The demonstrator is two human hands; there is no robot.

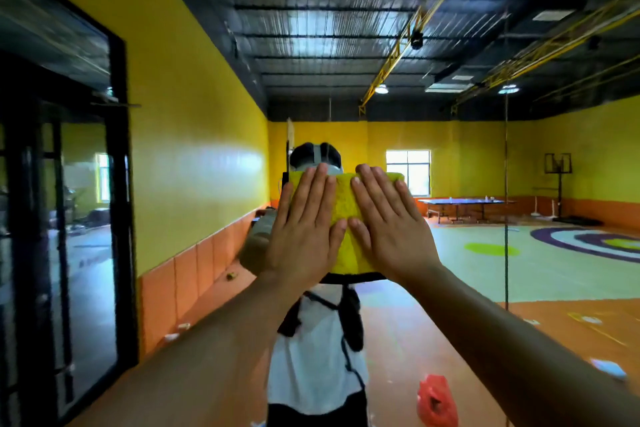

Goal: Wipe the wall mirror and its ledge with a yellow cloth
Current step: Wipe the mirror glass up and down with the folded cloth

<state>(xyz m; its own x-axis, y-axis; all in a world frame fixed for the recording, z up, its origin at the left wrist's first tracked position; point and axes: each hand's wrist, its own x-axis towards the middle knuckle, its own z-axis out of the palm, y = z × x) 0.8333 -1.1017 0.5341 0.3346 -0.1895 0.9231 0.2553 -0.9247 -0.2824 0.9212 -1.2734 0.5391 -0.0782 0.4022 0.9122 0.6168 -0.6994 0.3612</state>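
The large wall mirror [467, 253] fills the view ahead. A yellow textured cloth [346, 199] lies spread flat against the glass at about head height. The left hand [304, 218] presses on the cloth's left part with fingers straight and together, pointing up. The right hand [388, 222] presses on its right part in the same flat, released way, and the two thumbs almost meet over the middle. Both bare forearms reach up from below. In the glass appear a blue table-tennis table [464, 202] and a red plastic bag [436, 399] on the orange floor. A black-framed glass door [86, 184] stands at the left.
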